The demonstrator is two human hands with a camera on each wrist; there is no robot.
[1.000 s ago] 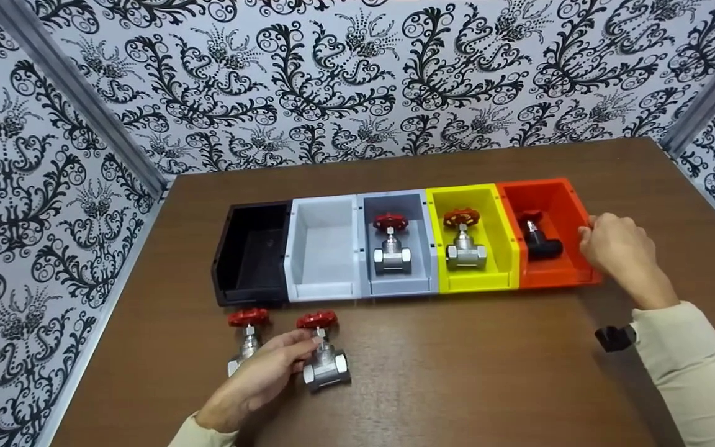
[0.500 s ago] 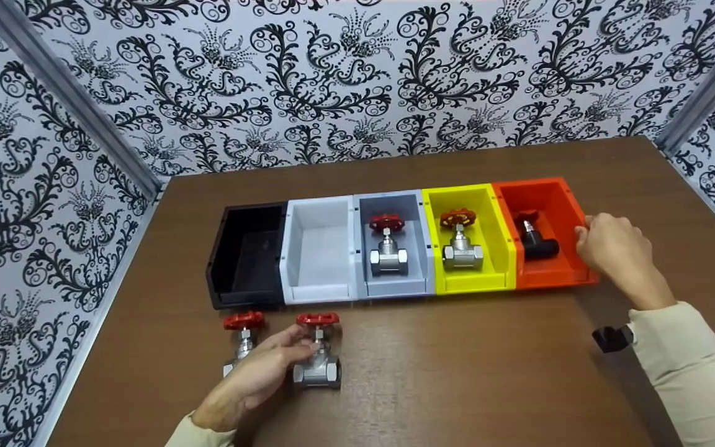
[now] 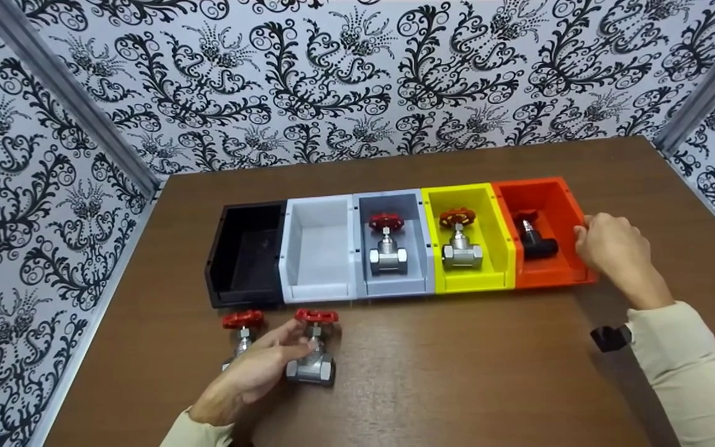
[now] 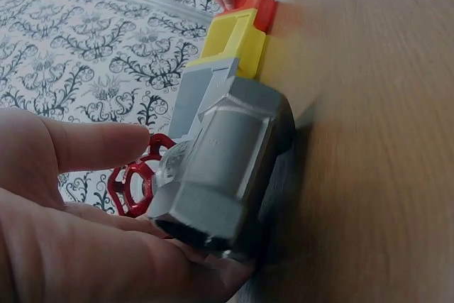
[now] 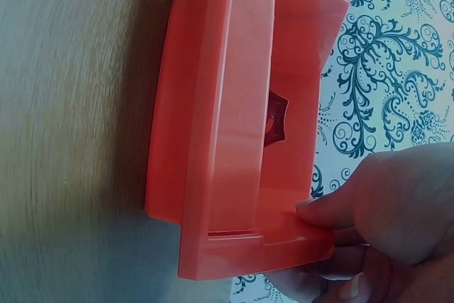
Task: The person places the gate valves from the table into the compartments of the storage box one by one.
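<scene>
My left hand point(image 3: 261, 366) grips a steel gate valve point(image 3: 311, 369) with a red handwheel by its neck, close over the table in front of the white bin. In the left wrist view the valve body point(image 4: 227, 154) fills the middle, thumb on one side and fingers beneath. A second red-wheeled valve point(image 3: 242, 323) stands just left, partly hidden behind that hand. My right hand point(image 3: 618, 251) pinches the right wall of the orange-red bin point(image 3: 571, 267), thumb inside and fingers outside, as the right wrist view shows. Inside that bin lies a black-bodied valve point(image 3: 537, 245) with a dark red wheel.
Left of the orange-red bin, joined in a row, are a yellow bin point(image 3: 503, 279) and a grey bin point(image 3: 422, 285), each holding a valve, then a white bin point(image 3: 320, 248) and a black bin point(image 3: 249, 254) with nothing inside. Patterned walls point(image 3: 357, 81) enclose the table's back and sides.
The gate valve in my left hand has turned and shifted slightly left, its body swinging toward the left. My right hand keeps its hold on the orange-red bin.
</scene>
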